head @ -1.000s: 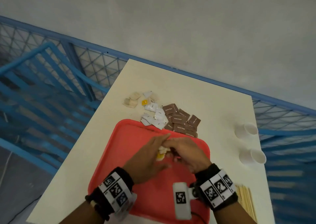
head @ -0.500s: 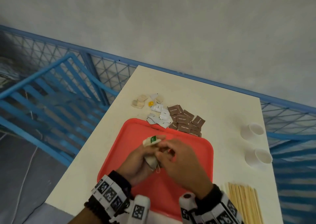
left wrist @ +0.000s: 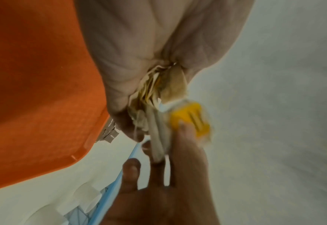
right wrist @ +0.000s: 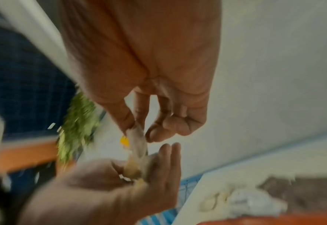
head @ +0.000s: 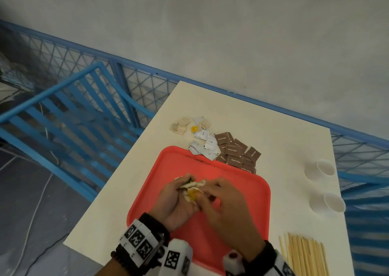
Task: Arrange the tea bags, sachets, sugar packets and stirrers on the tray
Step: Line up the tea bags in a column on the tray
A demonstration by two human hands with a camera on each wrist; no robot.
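At frame centre, above the red tray (head: 242,183), the left hand (head: 176,200) grips a bundle of tea bags (head: 192,188); the right hand (head: 227,210) pinches 1 bag.

Behind the fingers, each wrist is wearing a black band (head: 154,226) carrying white blocks printed with black square code markers (head: 137,239). A white camera housing (head: 176,256) with another marker is sitting beside the left band.
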